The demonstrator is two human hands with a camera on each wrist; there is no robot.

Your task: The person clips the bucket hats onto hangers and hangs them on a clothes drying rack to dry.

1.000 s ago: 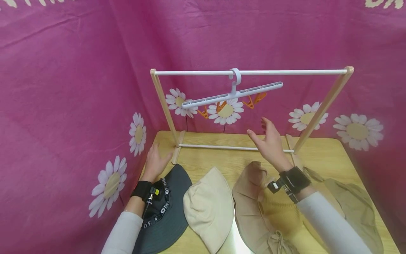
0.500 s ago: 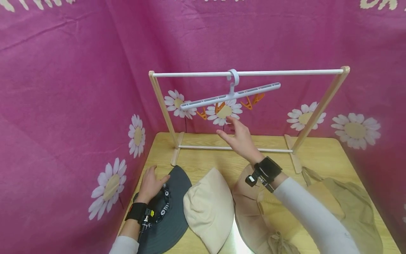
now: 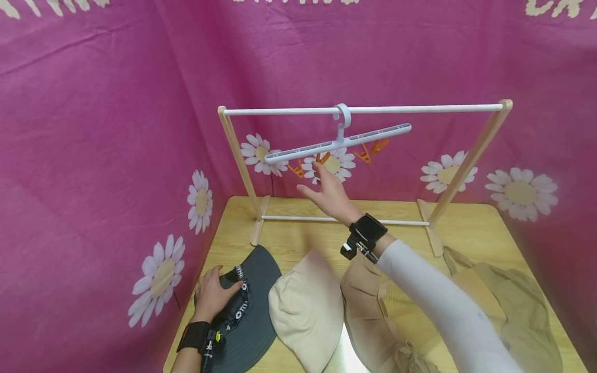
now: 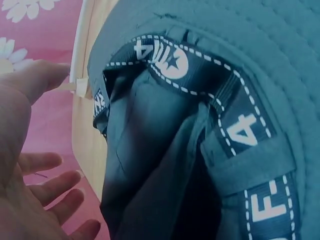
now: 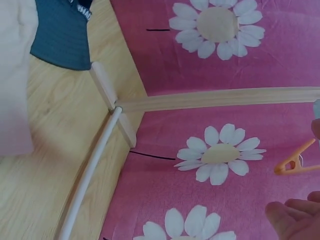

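Observation:
My left hand (image 3: pixel 214 295) is over the left side of a dark bucket hat (image 3: pixel 255 316), thumb and fingers spread. In the left wrist view the hat's lettered inner band (image 4: pixel 195 72) faces up, and my fingers (image 4: pixel 57 187) grip nothing. My right hand (image 3: pixel 330 198) reaches up under a pale clip hanger (image 3: pixel 373 135), its fingers loosely extended. Several orange clips hang from the hanger; in the right wrist view one clip (image 5: pixel 295 162) is between thumb and fingers without visible grip. The hanger hooks over the rack's white top rail (image 3: pixel 434 108) and tilts, left end lower.
A cream bucket hat (image 3: pixel 305 311) lies beside the dark one. Farther right are a tan wide-brimmed hat (image 3: pixel 366 316) and an olive hat (image 3: pixel 527 311), partly behind my right forearm. The wooden rack post (image 3: pixel 471 160) stands on the table before pink daisy-printed cloth.
My right hand has moved left, to beneath the clips on the hanger's left half. My left hand has come back toward me, from beyond the dark hat to over it.

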